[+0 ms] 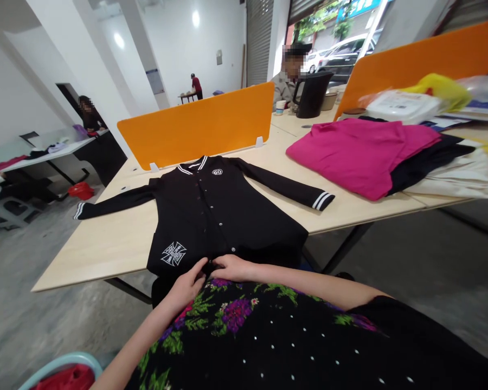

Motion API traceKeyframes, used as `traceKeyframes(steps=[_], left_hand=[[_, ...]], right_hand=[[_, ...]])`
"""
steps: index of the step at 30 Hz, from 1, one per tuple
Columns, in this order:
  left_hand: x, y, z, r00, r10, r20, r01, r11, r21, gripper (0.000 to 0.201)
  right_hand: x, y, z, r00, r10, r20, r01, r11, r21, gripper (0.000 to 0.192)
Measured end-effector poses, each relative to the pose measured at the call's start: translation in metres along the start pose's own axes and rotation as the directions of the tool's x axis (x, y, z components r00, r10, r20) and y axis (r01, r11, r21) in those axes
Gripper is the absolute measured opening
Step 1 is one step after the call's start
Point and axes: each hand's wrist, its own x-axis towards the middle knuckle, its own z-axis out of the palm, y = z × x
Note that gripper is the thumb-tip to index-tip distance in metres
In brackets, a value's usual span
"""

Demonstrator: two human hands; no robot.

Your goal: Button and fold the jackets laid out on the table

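I see the black jacket [211, 216] spread flat on the near table [106, 244], sleeves out, front mostly fastened. My left hand [189, 286] and right hand [231, 267] pinch its near hem (last snap, I judge); folding is not begun.

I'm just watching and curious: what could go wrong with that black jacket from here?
The jacket hangs over the table edge where both hands, left hand and right hand, pinch its hem; a tug might slide it off. Its left sleeve also overhangs the table end and could drag down.
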Motion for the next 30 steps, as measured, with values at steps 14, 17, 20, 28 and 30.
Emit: traceKeyframes(steps=[14, 17, 20, 28, 30], left_hand=[[0.026, 0.043, -0.006, 0.769, 0.614, -0.177, -0.486, 0.742, 0.462, 0.026], [0.044, 0.040, 0.000, 0.720, 0.694, -0.023, -0.542, 0.583, 0.606, 0.031], [0.053, 0.031, 0.004, 0.723, 0.690, 0.029, -0.529, 0.526, 0.666, 0.038], [0.052, 0.031, 0.002, 0.724, 0.687, 0.061, -0.538, 0.508, 0.673, 0.043], [0.051, 0.031, 0.002, 0.727, 0.684, 0.058, -0.532, 0.507, 0.678, 0.044]], right_hand=[[-0.052, 0.056, -0.003, 0.919, 0.055, -0.391, -0.288, 0.772, -0.567, 0.054], [-0.041, 0.063, 0.009, 0.871, 0.052, -0.488, -0.337, 0.786, -0.518, 0.057], [-0.036, 0.069, 0.014, 0.851, 0.052, -0.522, -0.349, 0.798, -0.491, 0.054], [-0.025, 0.065, 0.023, 0.842, 0.092, -0.531, -0.376, 0.807, -0.456, 0.046], [-0.024, 0.064, 0.026, 0.838, 0.093, -0.538, -0.377, 0.811, -0.447, 0.039]])
